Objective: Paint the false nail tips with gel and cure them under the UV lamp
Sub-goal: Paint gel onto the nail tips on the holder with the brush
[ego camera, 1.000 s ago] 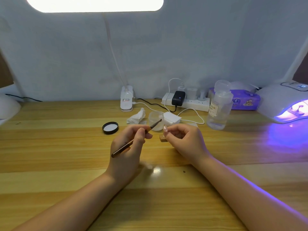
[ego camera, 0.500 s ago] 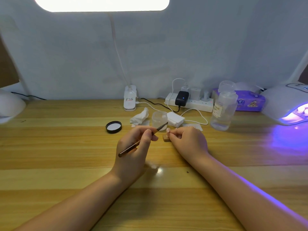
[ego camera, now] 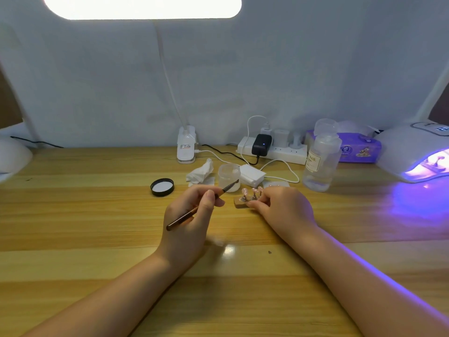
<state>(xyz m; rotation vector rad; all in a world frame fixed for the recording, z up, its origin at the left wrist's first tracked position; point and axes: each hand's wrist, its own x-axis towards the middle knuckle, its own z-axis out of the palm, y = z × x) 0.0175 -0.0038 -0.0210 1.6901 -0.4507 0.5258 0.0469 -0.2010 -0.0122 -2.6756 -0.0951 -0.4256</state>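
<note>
A black round lid (ego camera: 162,187), crumpled tissue (ego camera: 200,174), translucent jar (ego camera: 228,177), white pad stack (ego camera: 252,175) and clear bottle (ego camera: 320,164) lie on the wooden table (ego camera: 85,215). The white domed lamp (ego camera: 418,154) glows violet at far right. The left hand (ego camera: 192,220) pinches a slim brush (ego camera: 201,206). The right hand (ego camera: 283,207) grips a small wooden stand (ego camera: 241,202) carrying pink tips (ego camera: 252,190), just beside the bristles.

Pink nail tips (ego camera: 252,190) upright on wooden stand (ego camera: 240,203); UV lamp (ego camera: 413,154) glowing.
</note>
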